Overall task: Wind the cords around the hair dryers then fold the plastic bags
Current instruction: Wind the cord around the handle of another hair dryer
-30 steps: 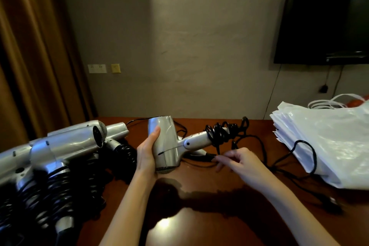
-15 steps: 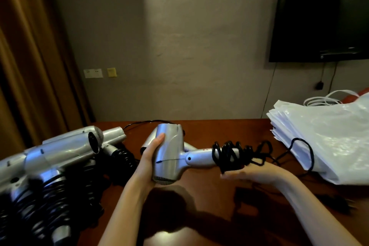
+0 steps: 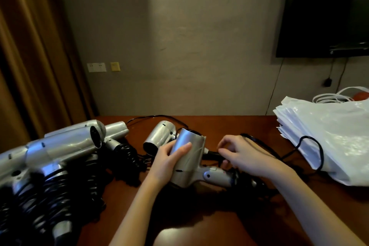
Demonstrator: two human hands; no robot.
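Left hand: the person's left hand (image 3: 167, 161) wrapped the barrel of a silver hair dryer (image 3: 188, 159), thumb laid across its side, holding it just above the counter (image 3: 229, 126) near the centre.
Right hand: the right hand (image 3: 242, 156), at about 3 o'clock from the dryer's barrel, had its fingers curled down and pinching the black cord (image 3: 214, 155) just beside the barrel.
Held dryer: its barrel pointed up and away toward 12 o'clock, its handle (image 3: 216, 175) ran out toward 4 o'clock, passing under the right wrist, where dark coils of cord bunched around its end.
Loose cord: a further length (image 3: 311, 146) trailed off toward 3 o'clock and looped up over the near edge of the bags.
Second dryer: another silver hair dryer (image 3: 159, 136) lay on the counter just behind the left hand, at about 11 o'clock from the held one, its open nozzle facing the viewer's left.
Finished pile: a heap of wound dryers (image 3: 60, 150) sat at 9 o'clock, their handles wrapped thickly in black cord.
Plastic bags: a stack of white plastic bags (image 3: 329, 134) lay flat at 3 o'clock, well apart from both hands.
Room: a dark television (image 3: 323, 14) hung on the wall at 1 o'clock; a brown curtain (image 3: 30, 46) hung at 10 o'clock.
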